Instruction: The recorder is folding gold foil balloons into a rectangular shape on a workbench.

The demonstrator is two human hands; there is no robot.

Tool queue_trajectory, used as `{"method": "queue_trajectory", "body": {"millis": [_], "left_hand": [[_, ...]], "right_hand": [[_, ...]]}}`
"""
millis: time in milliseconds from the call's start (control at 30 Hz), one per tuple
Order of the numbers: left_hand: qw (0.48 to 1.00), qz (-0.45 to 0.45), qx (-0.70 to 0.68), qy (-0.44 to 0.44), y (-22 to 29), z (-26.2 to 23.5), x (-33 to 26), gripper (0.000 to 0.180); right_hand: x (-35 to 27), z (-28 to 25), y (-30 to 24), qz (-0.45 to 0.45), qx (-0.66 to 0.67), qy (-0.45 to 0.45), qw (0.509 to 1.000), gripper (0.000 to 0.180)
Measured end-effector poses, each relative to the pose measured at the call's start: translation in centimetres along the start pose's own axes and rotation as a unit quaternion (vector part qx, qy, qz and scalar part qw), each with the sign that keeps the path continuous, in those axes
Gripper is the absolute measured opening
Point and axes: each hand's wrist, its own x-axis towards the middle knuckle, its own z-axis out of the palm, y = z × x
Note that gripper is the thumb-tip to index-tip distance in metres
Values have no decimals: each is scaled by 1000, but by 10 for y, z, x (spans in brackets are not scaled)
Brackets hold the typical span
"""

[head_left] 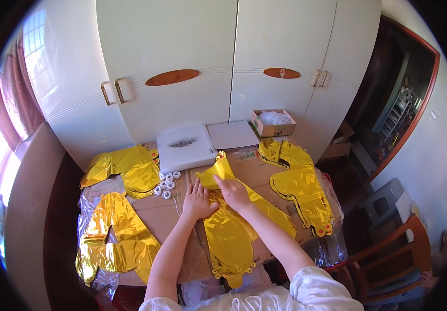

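A flat gold foil balloon (228, 233) lies in front of me on the cardboard, its upper part folded over and creased. My right hand (235, 194) grips the folded part near the top, fingers partly hidden by the palm and foil. Just left of it, my left hand (198, 202) rests with fingers stretched out at the foil's left edge, its thumb toward the balloon. More flat gold balloons lie around: a curved stack (298, 186) on the right, one (122, 166) at the far left, and a shiny one (114, 238) at the near left.
Several white ribbon rolls (167, 185) sit left of centre. Behind them are a white plastic-wrapped packet (186, 147), a flat pale panel (232, 135) and a small box (273, 123) of clear-white pieces. White cabinets (171, 41) stand behind the table; a wooden chair (389, 256) is at right.
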Motion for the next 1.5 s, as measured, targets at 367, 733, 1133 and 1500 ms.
{"method": "queue_trajectory", "body": {"millis": [367,733,1133,1500], "left_hand": [[999,-9,-12,29,-1,6,-1,90],[997,-6,-48,59,-3,7,-1,97],[1000,-3,-8,13,-3,7,-2,86],[1000,-7,-21,15,-1,3,-1,89]], "right_hand": [[-11,2,34,44,96,-77,991,27],[-16,15,20,30,54,-147,987,37],[-53,-99,52,330,-65,-350,874,66],[-70,-162,44,338,144,-388,845,38]]}}
